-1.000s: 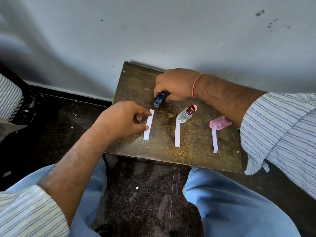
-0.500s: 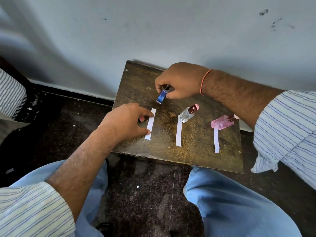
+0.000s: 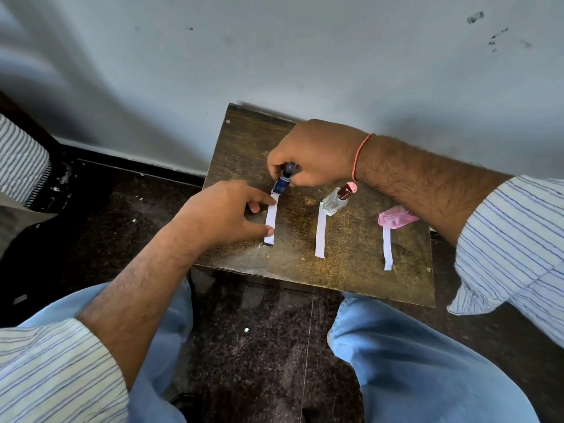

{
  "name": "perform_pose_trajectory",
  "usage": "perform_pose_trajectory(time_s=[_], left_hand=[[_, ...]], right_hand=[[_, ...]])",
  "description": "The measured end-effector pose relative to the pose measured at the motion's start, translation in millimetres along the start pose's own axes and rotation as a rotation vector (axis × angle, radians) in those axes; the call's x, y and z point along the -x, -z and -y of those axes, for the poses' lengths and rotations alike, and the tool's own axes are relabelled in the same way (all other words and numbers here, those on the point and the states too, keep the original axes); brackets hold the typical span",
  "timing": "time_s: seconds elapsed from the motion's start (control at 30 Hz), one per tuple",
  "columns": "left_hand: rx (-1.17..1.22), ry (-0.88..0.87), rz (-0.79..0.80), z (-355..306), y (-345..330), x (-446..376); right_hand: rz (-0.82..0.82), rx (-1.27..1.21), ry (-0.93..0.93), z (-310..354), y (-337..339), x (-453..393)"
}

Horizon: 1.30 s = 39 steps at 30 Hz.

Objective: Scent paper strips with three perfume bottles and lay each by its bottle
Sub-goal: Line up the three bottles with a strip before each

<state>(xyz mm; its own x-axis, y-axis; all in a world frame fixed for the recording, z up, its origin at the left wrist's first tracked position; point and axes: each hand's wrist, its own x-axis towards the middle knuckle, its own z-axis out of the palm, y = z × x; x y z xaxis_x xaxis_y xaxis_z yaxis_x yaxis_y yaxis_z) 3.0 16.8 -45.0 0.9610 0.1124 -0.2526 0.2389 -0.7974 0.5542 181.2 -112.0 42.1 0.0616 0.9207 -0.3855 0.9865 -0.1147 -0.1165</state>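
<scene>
Three white paper strips lie on a small dark wooden table (image 3: 351,270). My right hand (image 3: 317,151) grips the top of a small blue perfume bottle (image 3: 282,184), whose base touches the far end of the left strip (image 3: 270,219). My left hand (image 3: 225,215) pinches that strip between forefinger and thumb along its left edge. A clear bottle with a maroon cap (image 3: 335,201) stands at the head of the middle strip (image 3: 320,233). A pink bottle (image 3: 393,219) lies at the head of the right strip (image 3: 387,248).
The table stands against a grey-white wall (image 3: 305,56). Dark speckled floor (image 3: 259,331) runs below, with my blue-trousered knees (image 3: 412,361) close to the table's near edge. A striped cloth (image 3: 21,160) lies at the far left.
My right hand lifted the blue bottle slightly and tilted it upright over the strip's far end. My left hand kept its hold on the left strip.
</scene>
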Motion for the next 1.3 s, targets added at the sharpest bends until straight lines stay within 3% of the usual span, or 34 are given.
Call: perform_pose_trajectory(time_s=[0.67, 0.87, 0.97, 1.03, 1.2, 1.3], left_hand=[[-0.001, -0.007, -0.005, 3, -7, 1], [0.015, -0.013, -0.018, 2, -4, 3], [0.083, 0.011, -0.027, 6, 3, 4], [0.164, 0.074, -0.082, 7, 9, 5], [0.251, 0.171, -0.197, 5, 10, 5], [0.28, 0.158, -0.201, 4, 4, 3]], right_hand=[[0.052, 0.185, 0.044, 24, -3, -10], [0.069, 0.221, -0.046, 27, 2, 0], [-0.095, 0.097, -0.167, 29, 18, 25], [-0.297, -0.007, -0.256, 32, 26, 55], [-1.075, -0.324, -0.587, 72, -19, 138], [-1.216, -0.675, -0.814, 89, -80, 147]])
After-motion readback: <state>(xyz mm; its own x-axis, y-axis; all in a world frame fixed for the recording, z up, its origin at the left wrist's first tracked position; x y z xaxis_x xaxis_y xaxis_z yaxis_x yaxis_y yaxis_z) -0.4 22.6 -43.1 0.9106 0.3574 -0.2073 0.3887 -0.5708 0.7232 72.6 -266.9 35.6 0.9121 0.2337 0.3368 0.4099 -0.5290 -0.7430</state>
